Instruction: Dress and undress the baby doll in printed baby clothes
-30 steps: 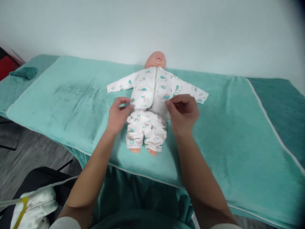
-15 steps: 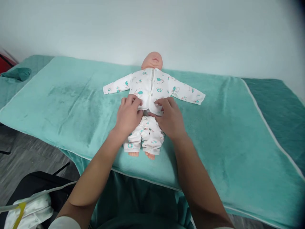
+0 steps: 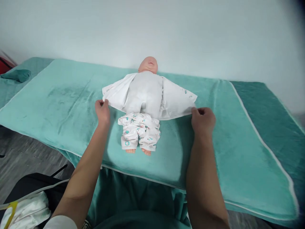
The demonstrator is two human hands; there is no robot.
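Observation:
A baby doll lies on its back on a teal towel, head toward the wall. Its white printed top is spread wide open to both sides, baring the grey cloth torso. Printed trousers still cover the legs, with bare feet showing below. My left hand is closed on the lower corner of the top's left flap. My right hand is closed on the lower corner of the right flap, pulled well out to the side.
The towel covers a long table against a pale wall; its near edge runs between my forearms. A folded teal cloth lies at the far left. A black bag with white cloth sits on the floor at lower left.
Half a second ago both hands were together at the hem of the closed top. They have moved apart, each pulling a flap outward, and the top now lies open.

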